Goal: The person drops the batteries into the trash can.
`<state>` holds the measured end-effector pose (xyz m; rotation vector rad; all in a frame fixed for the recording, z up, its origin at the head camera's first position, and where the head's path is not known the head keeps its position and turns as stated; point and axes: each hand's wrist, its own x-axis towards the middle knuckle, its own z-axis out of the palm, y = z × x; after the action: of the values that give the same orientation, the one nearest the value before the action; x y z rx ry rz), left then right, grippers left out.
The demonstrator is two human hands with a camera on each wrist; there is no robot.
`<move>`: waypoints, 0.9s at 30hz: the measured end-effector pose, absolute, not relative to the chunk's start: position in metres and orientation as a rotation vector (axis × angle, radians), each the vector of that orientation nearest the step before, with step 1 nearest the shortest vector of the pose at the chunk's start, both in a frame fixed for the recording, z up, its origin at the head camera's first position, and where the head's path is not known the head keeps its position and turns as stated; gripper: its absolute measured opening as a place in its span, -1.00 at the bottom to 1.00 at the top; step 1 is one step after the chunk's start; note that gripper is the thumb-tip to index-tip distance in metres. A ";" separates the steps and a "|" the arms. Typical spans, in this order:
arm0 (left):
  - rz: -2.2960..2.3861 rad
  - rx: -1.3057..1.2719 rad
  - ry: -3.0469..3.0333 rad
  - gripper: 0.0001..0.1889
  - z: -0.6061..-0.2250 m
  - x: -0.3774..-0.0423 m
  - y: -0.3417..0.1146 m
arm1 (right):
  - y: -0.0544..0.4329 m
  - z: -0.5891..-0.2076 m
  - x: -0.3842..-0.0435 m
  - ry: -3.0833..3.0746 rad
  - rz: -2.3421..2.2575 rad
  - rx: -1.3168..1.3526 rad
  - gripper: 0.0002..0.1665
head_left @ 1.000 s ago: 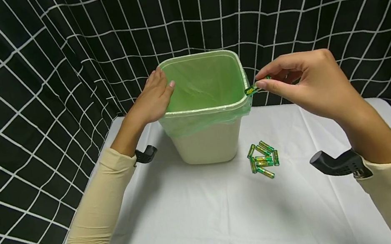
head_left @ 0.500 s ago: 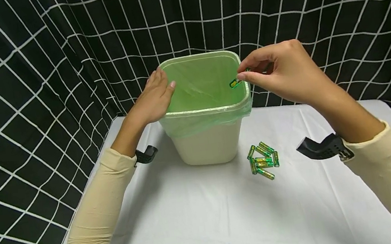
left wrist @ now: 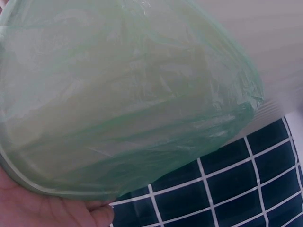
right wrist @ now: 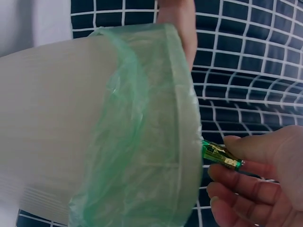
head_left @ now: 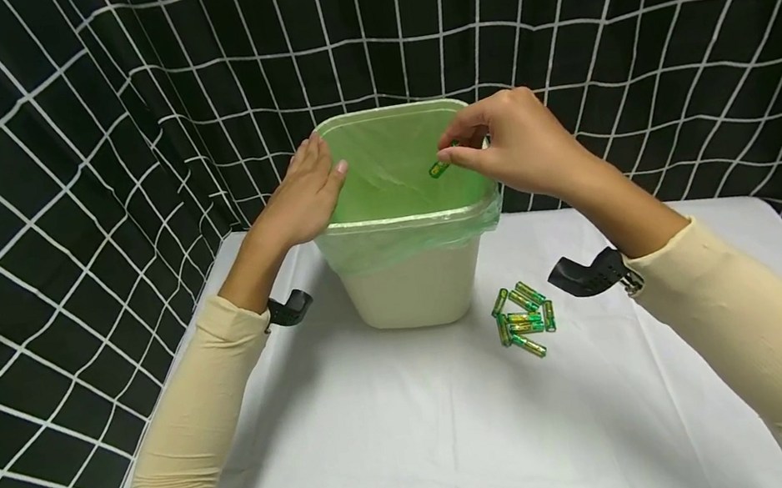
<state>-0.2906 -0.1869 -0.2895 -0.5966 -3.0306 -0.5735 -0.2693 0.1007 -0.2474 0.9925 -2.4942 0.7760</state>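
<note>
A cream waste bin (head_left: 416,287) lined with a green bag (head_left: 395,167) stands on the white table. My left hand (head_left: 308,193) rests flat against the bin's left rim, fingers straight. My right hand (head_left: 505,147) pinches a green battery (head_left: 439,168) between thumb and forefinger above the bin's open mouth. The right wrist view shows that battery (right wrist: 220,155) just past the bin's rim (right wrist: 189,142). In the left wrist view the bagged rim (left wrist: 118,109) fills the picture, with my palm (left wrist: 52,208) under it. Several more green batteries (head_left: 524,318) lie in a small heap on the table right of the bin.
The table is covered with a white cloth (head_left: 421,442). A black curtain with a white grid (head_left: 45,161) hangs close behind and on both sides. Black wrist mounts (head_left: 589,275) sit on both forearms.
My right hand has carried the battery leftward from outside the bin's right rim to over its opening. The left hand and the heap of batteries have stayed put.
</note>
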 end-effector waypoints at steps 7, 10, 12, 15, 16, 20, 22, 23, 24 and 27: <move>-0.590 -0.584 -3.032 -0.28 -0.288 -0.289 -0.187 | 0.090 -0.249 -0.282 -2.544 0.732 1.005 -0.89; -0.610 -0.578 -3.028 -0.28 -0.289 -0.289 -0.187 | 0.085 -0.249 -0.286 -2.555 0.719 1.018 -0.89; -0.622 -0.575 -3.023 -0.27 -0.290 -0.289 -0.188 | 0.082 -0.250 -0.289 -2.566 0.716 1.028 -0.88; -0.634 -0.575 -3.021 -0.26 -0.291 -0.288 -0.189 | 0.077 -0.252 -0.293 -2.603 0.719 1.022 -0.87; -0.636 -0.578 -3.020 -0.26 -0.291 -0.288 -0.190 | 0.075 -0.252 -0.294 -2.613 0.715 1.021 -0.87; -0.629 -0.588 -3.015 -0.26 -0.292 -0.289 -0.190 | 0.071 -0.254 -0.297 -2.642 0.683 1.004 -0.88; -0.627 -0.593 -3.014 -0.27 -0.291 -0.289 -0.190 | 0.070 -0.254 -0.298 -2.647 0.660 0.998 -0.88; -0.625 -0.595 -3.014 -0.27 -0.291 -0.289 -0.189 | 0.069 -0.254 -0.298 -2.650 0.653 0.994 -0.88; -0.623 -0.597 -3.016 -0.27 -0.291 -0.289 -0.189 | 0.069 -0.254 -0.298 -2.652 0.647 0.992 -0.87; -0.619 -0.602 -3.017 -0.28 -0.291 -0.290 -0.188 | 0.067 -0.253 -0.298 -2.659 0.640 0.992 -0.86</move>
<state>-0.2895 -0.1882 -0.2909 -0.6025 -3.0166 -0.6194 -0.2983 0.0671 -0.2530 0.9915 -2.6592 0.6395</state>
